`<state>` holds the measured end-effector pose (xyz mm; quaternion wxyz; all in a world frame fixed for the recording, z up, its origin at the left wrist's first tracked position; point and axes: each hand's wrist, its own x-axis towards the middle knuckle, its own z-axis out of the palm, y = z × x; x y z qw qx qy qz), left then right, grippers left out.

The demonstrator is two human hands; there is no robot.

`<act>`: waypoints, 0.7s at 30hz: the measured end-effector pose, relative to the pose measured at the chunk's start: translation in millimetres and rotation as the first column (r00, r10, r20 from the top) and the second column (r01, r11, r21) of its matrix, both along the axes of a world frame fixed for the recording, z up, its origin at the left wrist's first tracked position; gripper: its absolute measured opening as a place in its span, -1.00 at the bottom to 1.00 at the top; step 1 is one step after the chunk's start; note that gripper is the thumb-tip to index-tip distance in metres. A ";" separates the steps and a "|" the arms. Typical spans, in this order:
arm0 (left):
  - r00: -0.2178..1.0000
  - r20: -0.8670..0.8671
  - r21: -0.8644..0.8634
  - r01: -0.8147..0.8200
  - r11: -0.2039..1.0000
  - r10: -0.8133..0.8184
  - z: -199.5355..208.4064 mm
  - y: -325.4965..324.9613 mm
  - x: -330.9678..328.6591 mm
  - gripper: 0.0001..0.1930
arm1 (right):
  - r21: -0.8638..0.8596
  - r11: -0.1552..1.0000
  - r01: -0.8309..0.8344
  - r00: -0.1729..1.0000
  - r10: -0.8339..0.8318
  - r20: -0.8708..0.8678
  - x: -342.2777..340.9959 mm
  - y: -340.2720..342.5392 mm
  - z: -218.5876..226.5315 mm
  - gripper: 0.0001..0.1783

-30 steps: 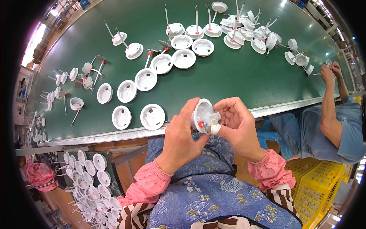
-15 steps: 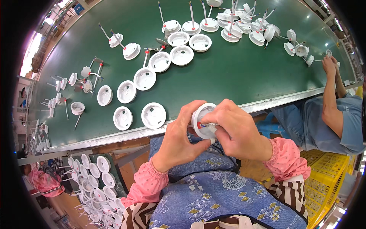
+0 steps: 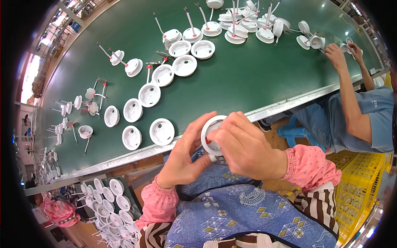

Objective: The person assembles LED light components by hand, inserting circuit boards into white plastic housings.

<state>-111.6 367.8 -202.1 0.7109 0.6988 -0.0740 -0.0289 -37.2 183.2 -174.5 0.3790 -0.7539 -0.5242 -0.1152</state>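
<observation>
A round white plastic housing is held tilted in front of me, just over the near edge of the green table. My left hand grips it by the rim, fingers behind and thumb below. A red piece shows inside the cup. My right hand has its fingers pressed into the cup's opening; whatever they pinch there is hidden by the hand. On the table to the left of my hands lie open white cups, the nearest cup close to the metal edge, with another cup beside it.
Housings with upright cables crowd the far side of the green table. Metal-plated parts lie at left. More white housings are heaped below left. A co-worker's hand handles parts at right, near a yellow crate.
The wires and the whitish piece seen in the cup earlier are now covered by my right hand, which has pushed further in. The co-worker's hands have reached toward the parts.
</observation>
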 end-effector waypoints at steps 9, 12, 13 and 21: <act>0.997 0.061 0.360 -0.056 0.931 0.037 16.9 2.0 5.8 -0.47 | 0.036 0.999 -0.010 1.000 0.011 -0.010 -9.2 -7.1 -5.9 -0.48; 0.984 -0.099 0.111 -0.135 0.985 0.146 5.1 5.6 -10.8 -0.67 | 0.066 0.996 0.055 0.998 -0.056 0.025 -14.6 -5.8 -3.6 -0.50; 0.998 0.021 0.181 -0.064 0.981 0.062 -7.2 20.7 -11.4 -0.76 | 0.130 0.991 0.040 0.999 -0.041 0.007 -19.3 -7.0 -0.6 -0.49; 0.942 -0.335 0.005 0.002 1.000 0.000 10.8 0.8 -17.3 -0.55 | -0.189 0.981 -0.049 0.986 0.017 -0.167 -17.5 -17.2 -15.1 -0.35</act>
